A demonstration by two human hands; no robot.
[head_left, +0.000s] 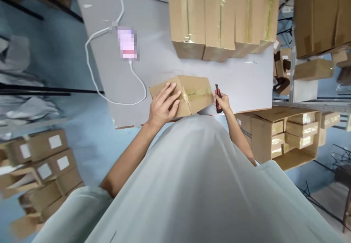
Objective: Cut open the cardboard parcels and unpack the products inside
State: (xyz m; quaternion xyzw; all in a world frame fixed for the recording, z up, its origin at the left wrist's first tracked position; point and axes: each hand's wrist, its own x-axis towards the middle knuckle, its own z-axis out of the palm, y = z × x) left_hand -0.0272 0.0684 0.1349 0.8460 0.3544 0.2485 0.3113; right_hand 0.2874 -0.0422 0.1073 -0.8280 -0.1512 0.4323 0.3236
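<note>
A taped cardboard box [196,94] lies at the near edge of the grey table, close to my body. My left hand [164,104] rests on its left part, fingers stretched out over the cardboard. Clear tape runs across the box's right-hand face. Just right of the box, my right hand [224,102] is closed around a red and black utility knife [218,98]. The knife stands upright in view, its tip pointing toward the far side of the table. Part of my right fingers is hidden behind the knife.
Several taped cardboard boxes [219,20] stand in a row at the table's far side. A phone [127,44], blurred out, lies left with a white cable [88,58]. Right of the table, a large open carton [260,137] holds smaller boxes. Stacked boxes [49,170] stand lower left.
</note>
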